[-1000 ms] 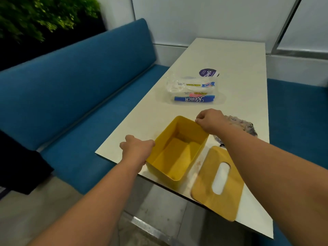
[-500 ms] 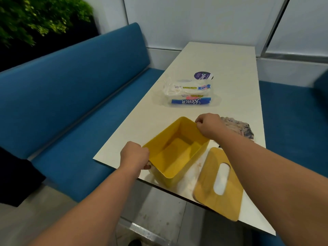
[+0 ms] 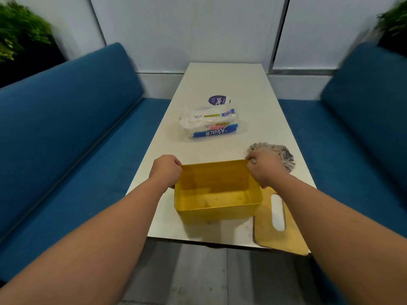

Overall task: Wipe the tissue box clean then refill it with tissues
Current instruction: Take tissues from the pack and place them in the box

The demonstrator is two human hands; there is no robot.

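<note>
The open yellow tissue box stands near the front edge of the white table, its long side facing me and its inside bare with a few specks. My left hand grips its left end wall. My right hand grips its right end wall. The yellow lid with an oval slot lies flat to the right of the box, overhanging the table's front edge. A grey crumpled cloth lies just behind my right hand. A plastic pack of white tissues with blue lettering lies farther back.
A round purple sticker marks the tabletop behind the tissue pack. Blue benches run along both sides of the table. A white wall closes the far end. Grey floor lies below the front edge.
The view has swung to face the table squarely. The box has turned from a diagonal to lie square with the front edge, both hands still holding its ends.
</note>
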